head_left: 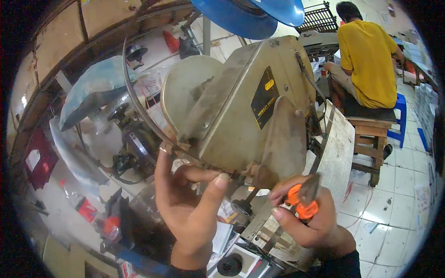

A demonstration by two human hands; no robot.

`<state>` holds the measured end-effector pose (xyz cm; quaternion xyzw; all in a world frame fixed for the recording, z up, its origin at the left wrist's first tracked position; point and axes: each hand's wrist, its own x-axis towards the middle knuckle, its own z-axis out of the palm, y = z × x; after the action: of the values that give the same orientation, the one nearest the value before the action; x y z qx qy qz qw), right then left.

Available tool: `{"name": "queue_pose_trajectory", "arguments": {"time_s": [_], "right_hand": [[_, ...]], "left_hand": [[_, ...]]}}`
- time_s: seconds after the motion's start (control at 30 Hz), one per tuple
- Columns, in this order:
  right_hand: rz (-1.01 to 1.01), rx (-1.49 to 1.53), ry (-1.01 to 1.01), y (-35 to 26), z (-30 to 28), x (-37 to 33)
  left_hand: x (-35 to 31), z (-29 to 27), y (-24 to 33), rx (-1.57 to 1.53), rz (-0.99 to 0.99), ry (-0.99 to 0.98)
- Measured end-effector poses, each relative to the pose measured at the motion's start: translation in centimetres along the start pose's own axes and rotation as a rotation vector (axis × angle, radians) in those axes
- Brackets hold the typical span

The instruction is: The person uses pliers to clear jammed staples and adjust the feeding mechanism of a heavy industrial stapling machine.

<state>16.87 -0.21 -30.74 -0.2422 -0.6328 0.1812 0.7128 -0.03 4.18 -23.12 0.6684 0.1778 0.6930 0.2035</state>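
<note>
My left hand (192,211) is raised at the lower edge of a large grey metal machine (236,116). Its thumb and forefinger come together by small parts under the housing; what they pinch is too small to make out. Another finger reaches up beside a thin curved metal strip (139,104), which arcs down along the machine's left side. Closed in my right hand (308,217) is a small hand tool with orange handles (303,201). A dark metal part of it shows above my fingers, but its exact kind is unclear.
Blue round discs (245,18) sit above the machine. A pale slanted board (336,148) is at its right. Below lie papers and a black spool (229,265). A plastic bottle (85,208) lies at left. A person in a yellow shirt (368,60) sits beyond, back turned.
</note>
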Motion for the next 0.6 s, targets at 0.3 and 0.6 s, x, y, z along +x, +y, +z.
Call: {"name": "queue_pose_trajectory", "arguments": {"time_s": [0.3,0.6], "right_hand": [[0.532,0.055,-0.395,-1.6,0.2,-1.0],[-0.127,-0.342,-0.092,-2.6,-0.5,-0.5]], "left_hand": [[0.6,-0.5,1.1,0.079,0.017,-0.069],[-0.3,-3.2,-1.7,-0.251,0.171,-0.193]]}}
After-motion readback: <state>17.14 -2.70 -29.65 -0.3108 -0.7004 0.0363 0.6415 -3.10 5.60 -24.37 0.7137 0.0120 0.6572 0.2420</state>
